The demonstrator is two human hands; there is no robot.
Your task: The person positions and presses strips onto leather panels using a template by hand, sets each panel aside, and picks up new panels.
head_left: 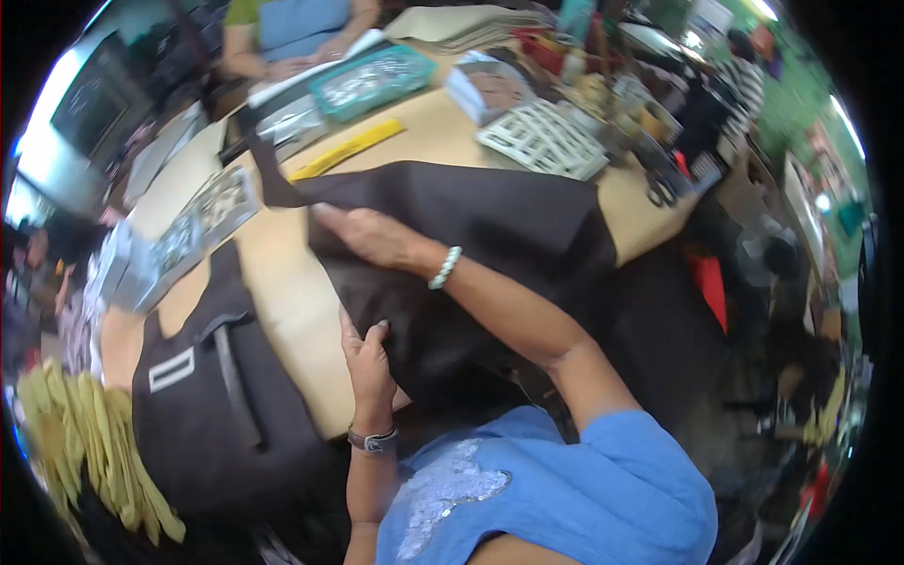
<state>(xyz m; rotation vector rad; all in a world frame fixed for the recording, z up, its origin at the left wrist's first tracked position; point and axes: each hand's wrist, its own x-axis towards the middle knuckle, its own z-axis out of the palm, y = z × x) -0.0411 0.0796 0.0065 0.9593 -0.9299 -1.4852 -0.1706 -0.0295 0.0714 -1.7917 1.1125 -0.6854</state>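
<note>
My right hand (375,237), with a pale beaded bracelet, lies on a large dark brown sheet (461,202), fingers stretched toward its left edge. Lower down, my left hand (369,369), wearing a watch, pinches the sheet's near left edge, thumb on top and the other fingers partly hidden. The sheet spreads across the table and hangs over its near side. Left of my hands lies another dark cut piece (198,424), with a hammer (235,381) and a white rectangular frame (172,369) on it.
Beyond the sheet are a yellow ruler (348,149), a teal tray (372,83), a white lattice basket (544,138) and black scissors (661,188). Yellowish strips (89,433) hang at the left edge. Another person (297,33) is across the table (292,311).
</note>
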